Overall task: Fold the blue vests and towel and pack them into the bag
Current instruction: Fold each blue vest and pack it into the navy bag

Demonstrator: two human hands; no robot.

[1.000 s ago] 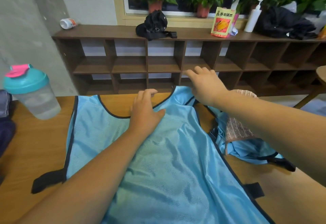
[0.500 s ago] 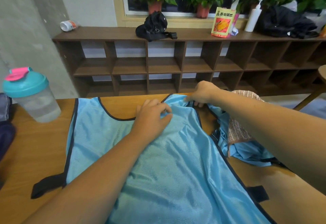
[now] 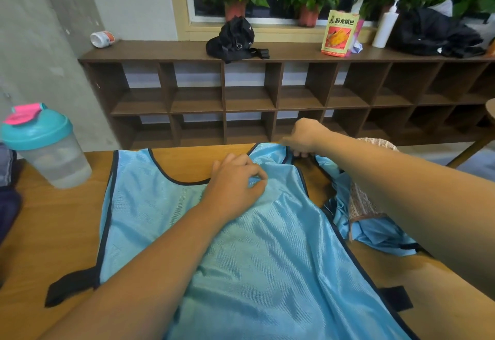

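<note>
W/ your left hand (image 3: pixel 235 181) pinching the vest (image 3: pixel 267 246) & right hand (image 3: pixel 305 138) gripping its far edge, uneven pulls could skew the fold.

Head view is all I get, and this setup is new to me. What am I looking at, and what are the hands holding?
No machine here: a person works bare-handed, and the one camera sits on their head, looking forward and down. A blue vest lies spread on the wooden table. The left hand pinches its fabric beside the neckline; the right hand grips its shoulder strap's top. To the right lie a crumpled second vest and a patterned cloth, probably the towel. A shaker bottle stands at left.
</note>
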